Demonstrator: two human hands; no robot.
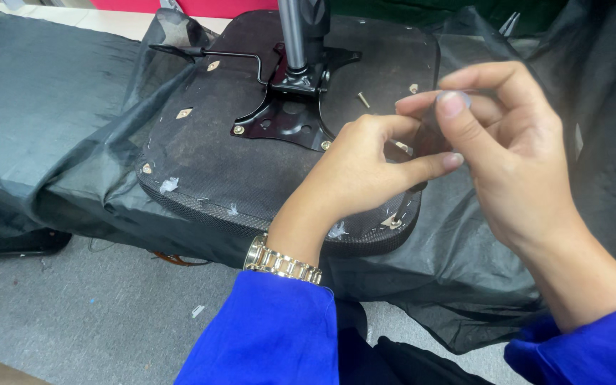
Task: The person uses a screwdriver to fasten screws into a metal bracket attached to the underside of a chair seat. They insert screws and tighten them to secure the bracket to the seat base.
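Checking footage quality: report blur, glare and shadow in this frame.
Head view: even indoor light, no hard shadows; right hand fingertips slightly motion-blurred; left hand sharper; mild sheen on the metal column and gold watch; dark chair seat underside keeps detail.

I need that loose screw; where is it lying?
The screw lies on the upturned seat base, just right of the black bracket, above the left hand.

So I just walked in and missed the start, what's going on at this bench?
A person in blue sleeves is working over an upturned chair seat lying on a cloth-covered bench. The left hand and right hand meet above the seat's right edge, pinching something small and dark I can't identify. A black metal bracket with a grey post sits at the seat's centre, and a loose screw lies nearby.
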